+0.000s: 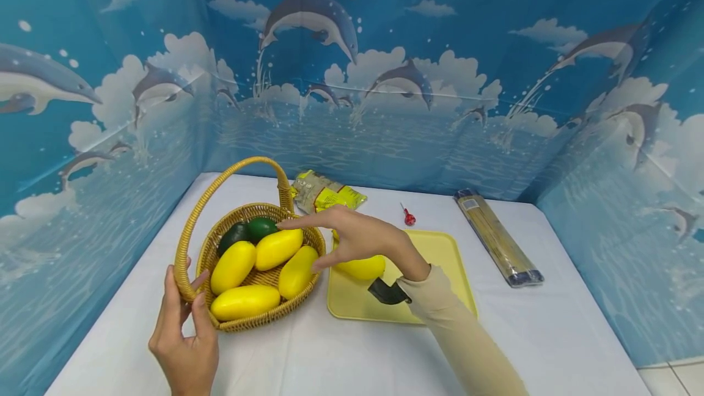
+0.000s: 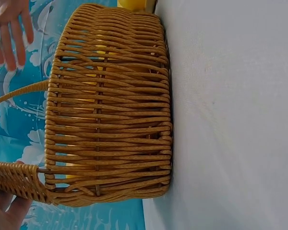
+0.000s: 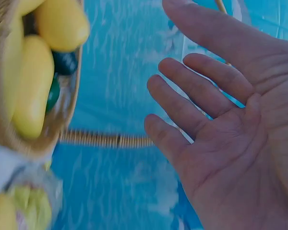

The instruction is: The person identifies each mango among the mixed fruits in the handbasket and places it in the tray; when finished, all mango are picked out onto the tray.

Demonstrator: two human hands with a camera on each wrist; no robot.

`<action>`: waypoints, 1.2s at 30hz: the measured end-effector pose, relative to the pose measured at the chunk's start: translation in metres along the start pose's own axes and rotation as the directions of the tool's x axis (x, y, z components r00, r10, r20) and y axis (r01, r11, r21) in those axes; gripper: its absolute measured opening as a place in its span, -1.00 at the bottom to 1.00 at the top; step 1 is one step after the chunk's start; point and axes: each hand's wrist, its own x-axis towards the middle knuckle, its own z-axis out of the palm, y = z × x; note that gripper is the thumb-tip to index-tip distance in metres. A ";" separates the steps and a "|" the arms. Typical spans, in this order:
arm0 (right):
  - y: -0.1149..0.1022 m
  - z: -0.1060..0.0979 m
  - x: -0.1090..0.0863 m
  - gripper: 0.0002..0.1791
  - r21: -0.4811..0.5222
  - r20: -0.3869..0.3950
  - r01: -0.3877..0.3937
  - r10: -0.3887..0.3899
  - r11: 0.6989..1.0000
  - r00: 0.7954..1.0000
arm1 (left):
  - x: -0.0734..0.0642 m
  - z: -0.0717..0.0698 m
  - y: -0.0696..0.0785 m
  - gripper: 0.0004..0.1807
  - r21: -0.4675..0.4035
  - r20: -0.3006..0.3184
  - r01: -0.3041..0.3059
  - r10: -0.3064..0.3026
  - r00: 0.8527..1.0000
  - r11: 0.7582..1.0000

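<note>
My left hand (image 1: pixel 187 344) grips the base of the handle (image 1: pixel 189 231) of a woven basket (image 1: pixel 258 322), at its near left side. Inside lie several yellow mangoes (image 1: pixel 245 303) and two dark green avocado-like fruits (image 1: pixel 262 228). Over the basket's right rim is my right hand (image 1: pixel 360 237), fingers spread and thumb apart, with nothing in its grasp. The right wrist view shows that empty palm (image 3: pixel 230 153) beside the fruit. Below the right hand, another yellow mango (image 1: pixel 363 267) rests on a pale yellow tray (image 1: pixel 440 261), partly hidden by the hand.
Behind the basket lies a clear and yellow plastic bag (image 1: pixel 324 191). A small red item with a thin tip (image 1: pixel 409 217) sits beyond the tray. To the right is a wrapped bundle of thin sticks (image 1: pixel 497 237). A dolphin-printed curtain (image 1: pixel 357 127) encloses the white table (image 1: pixel 522 335).
</note>
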 end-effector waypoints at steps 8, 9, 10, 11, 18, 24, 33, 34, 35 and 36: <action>-0.001 0.012 0.057 -0.12 0.037 0.089 0.129 -0.132 0.991 0.987 | 0.000 0.001 -0.001 -0.16 -0.035 -0.009 -0.017 0.017 1.000 0.999; 0.000 0.014 0.063 -0.12 0.043 0.099 0.137 -0.141 0.990 0.985 | 0.000 0.001 -0.002 -0.16 -0.029 -0.008 -0.014 0.014 1.000 0.999; 0.002 0.016 0.070 -0.13 0.051 0.109 0.140 -0.145 0.989 0.983 | 0.000 0.001 -0.002 -0.16 -0.029 -0.009 -0.014 0.014 1.000 0.999; 0.003 0.018 0.076 -0.13 0.059 0.119 0.143 -0.149 0.988 0.982 | 0.001 0.001 -0.002 -0.16 -0.027 -0.010 -0.015 0.014 1.000 1.000; 0.022 0.035 0.112 -0.15 0.127 0.135 0.149 -0.166 0.981 0.977 | 0.003 0.003 -0.002 -0.18 -0.039 -0.030 -0.019 0.018 0.999 0.999; 0.038 0.052 0.127 -0.16 0.199 0.150 0.085 -0.116 0.976 0.982 | 0.004 0.005 0.013 -0.25 -0.066 -0.036 -0.029 0.026 0.999 0.997; 0.046 0.062 0.140 -0.18 0.211 0.185 0.067 -0.107 0.975 0.977 | 0.008 0.005 0.025 -0.25 -0.072 -0.047 -0.046 0.042 0.998 0.996; 0.047 0.063 0.141 -0.18 0.204 0.191 0.063 -0.103 0.977 0.976 | 0.008 0.005 0.025 -0.25 -0.071 -0.049 -0.049 0.046 0.998 0.996; 0.047 0.064 0.141 -0.19 0.198 0.196 0.060 -0.099 0.978 0.976 | 0.008 0.005 0.024 -0.26 -0.074 -0.051 -0.055 0.051 0.997 0.996; 0.048 0.065 0.141 -0.19 0.186 0.202 0.050 -0.088 0.981 0.975 | 0.007 0.005 0.023 -0.26 -0.076 -0.049 -0.058 0.054 0.997 0.995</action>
